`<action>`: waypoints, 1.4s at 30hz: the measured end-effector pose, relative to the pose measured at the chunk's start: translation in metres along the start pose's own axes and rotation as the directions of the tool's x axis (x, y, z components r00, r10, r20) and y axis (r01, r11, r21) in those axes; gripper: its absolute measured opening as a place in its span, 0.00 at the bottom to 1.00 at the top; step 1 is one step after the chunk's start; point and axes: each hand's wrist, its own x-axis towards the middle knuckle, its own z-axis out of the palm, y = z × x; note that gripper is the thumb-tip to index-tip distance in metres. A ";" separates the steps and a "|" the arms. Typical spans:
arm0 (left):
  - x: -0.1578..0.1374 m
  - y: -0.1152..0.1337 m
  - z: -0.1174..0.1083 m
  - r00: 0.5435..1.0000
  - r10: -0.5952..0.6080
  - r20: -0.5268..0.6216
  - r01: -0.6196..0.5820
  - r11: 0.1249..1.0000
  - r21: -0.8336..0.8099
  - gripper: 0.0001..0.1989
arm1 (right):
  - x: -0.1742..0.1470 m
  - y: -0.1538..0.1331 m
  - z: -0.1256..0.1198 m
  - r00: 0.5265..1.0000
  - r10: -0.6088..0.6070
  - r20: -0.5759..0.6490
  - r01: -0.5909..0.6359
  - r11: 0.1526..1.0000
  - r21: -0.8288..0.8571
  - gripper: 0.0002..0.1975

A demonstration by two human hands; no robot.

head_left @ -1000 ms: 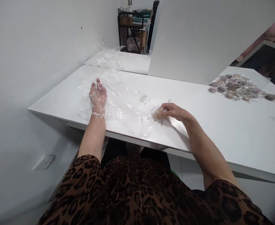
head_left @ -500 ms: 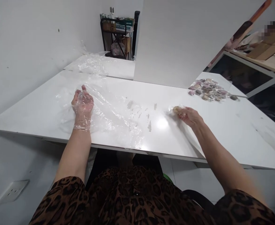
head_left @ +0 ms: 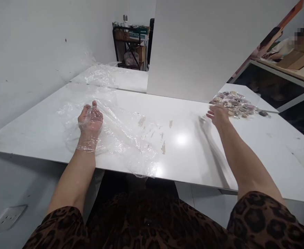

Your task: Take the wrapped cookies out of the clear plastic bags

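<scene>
My left hand (head_left: 90, 119), covered in a thin clear plastic glove, rests with loosely curled fingers on a crumpled clear plastic sheet (head_left: 126, 133) spread over the white table (head_left: 183, 152). My right hand (head_left: 218, 114) is stretched out to the far right. Its fingers are spread at the edge of a pile of small wrapped brown and purple pieces (head_left: 236, 103), and nothing shows in it. A few brownish smears (head_left: 163, 148) mark the table between my hands.
A white upright panel (head_left: 206, 48) stands behind the table. More crumpled plastic (head_left: 100, 76) lies on a second white table at the back left. A dark shelf rack with boxes (head_left: 131, 41) is in the far corner. A dark-framed bench (head_left: 276, 86) is at the right.
My right hand has moved from the table's middle out to the pile at the far right, and the small wrapped piece it held is no longer seen in it. My left hand stayed on the plastic.
</scene>
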 end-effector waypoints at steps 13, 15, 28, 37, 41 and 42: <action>-0.017 -0.010 0.012 0.999 -0.032 -0.034 0.029 0.996 -0.085 0.14 | -0.202 -0.035 0.122 0.712 0.029 0.701 0.193 0.953 -0.235 0.31; -0.018 -0.010 0.011 0.999 -0.042 -0.034 0.037 0.991 -0.130 0.14 | -0.210 -0.036 0.131 0.672 0.086 0.736 0.143 0.959 -0.243 0.26; -0.028 -0.013 0.016 0.996 -0.088 -0.012 0.085 0.982 -0.167 0.13 | -0.245 -0.054 0.138 0.504 -0.034 0.863 0.591 0.742 -0.316 0.09; -0.036 -0.013 0.030 0.996 -0.059 0.060 0.055 0.997 0.059 0.14 | -0.179 -0.086 0.108 0.917 -0.352 0.189 0.320 0.931 0.177 0.13; -0.048 -0.022 0.041 0.949 -0.133 0.285 0.043 0.953 0.300 0.20 | -0.170 -0.111 0.112 0.930 -0.353 0.105 0.285 0.870 0.403 0.19; -0.051 -0.025 0.043 0.918 -0.179 0.353 0.047 0.935 0.352 0.23 | -0.173 -0.115 0.117 0.924 -0.359 0.130 0.275 0.861 0.428 0.20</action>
